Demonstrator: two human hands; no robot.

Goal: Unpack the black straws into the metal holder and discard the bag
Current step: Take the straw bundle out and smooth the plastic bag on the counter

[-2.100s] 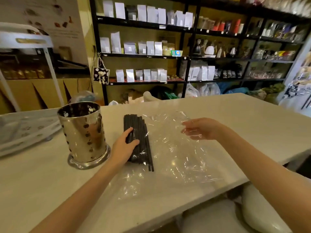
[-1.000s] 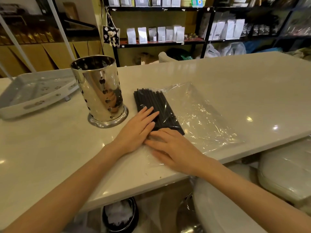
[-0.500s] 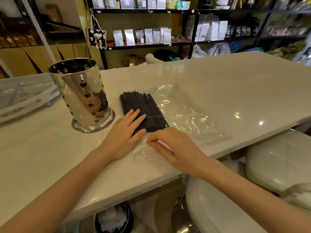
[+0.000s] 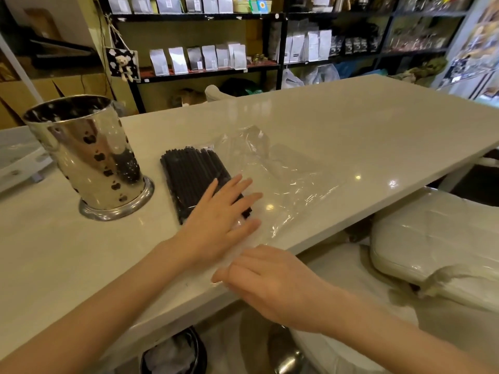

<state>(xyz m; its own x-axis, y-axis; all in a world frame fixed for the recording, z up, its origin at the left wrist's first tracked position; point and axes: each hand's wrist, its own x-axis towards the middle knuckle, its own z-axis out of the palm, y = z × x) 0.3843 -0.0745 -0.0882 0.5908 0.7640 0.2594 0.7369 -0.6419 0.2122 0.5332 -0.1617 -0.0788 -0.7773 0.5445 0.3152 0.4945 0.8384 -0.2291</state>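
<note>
A flat bundle of black straws (image 4: 190, 175) lies in a clear plastic bag (image 4: 286, 179) on the pale counter. My left hand (image 4: 216, 225) rests flat on the near end of the straws, fingers spread. At the counter's front edge my right hand (image 4: 270, 282) has its fingers on the bag's near end; whether it pinches the plastic is unclear. The shiny perforated metal holder (image 4: 86, 157) stands upright just left of the straws, with nothing seen inside it.
A white tray (image 4: 16, 157) sits at the far left of the counter (image 4: 378, 130). White padded stools (image 4: 437, 238) stand below the front edge at right. A black bin (image 4: 175, 354) with white waste sits under the counter. Shelves of pouches fill the background.
My right hand has slid back along the bag to the counter's front edge. My left hand stays pressed on the straws. The bag's far end has lifted a little.
</note>
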